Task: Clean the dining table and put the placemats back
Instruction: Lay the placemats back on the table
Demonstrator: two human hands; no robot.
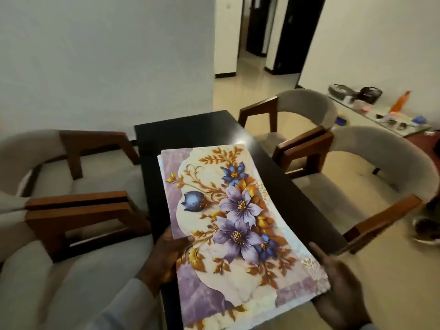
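Placemats, a floral stack with purple and blue flowers and gold leaves on a pale marbled ground, held above the table; extra edges show at the far left corner, so more than one mat. Stack runs lengthwise along the dark tabletop, near end toward the person, right edge curling slightly upward. Left hand grips the left long edge: thumb lies on top of the print, fingers hidden beneath, so their spread cannot be told. Pale sleeve covers that forearm. Right hand holds the near right corner, thumb raised along the edge, fingers curled under the mat; whether they sit together or apart cannot be told. Table is narrow, black, glossy, with a light patch reflected near its far right edge. Chairs flank it: two on the left, two on the right, all grey upholstery with brown wooden arms, pushed close to the table edges. Farther right, a low shelf along the wall carries small clutter, including an orange bottle. Beyond the table, an open corridor with dark door frames.
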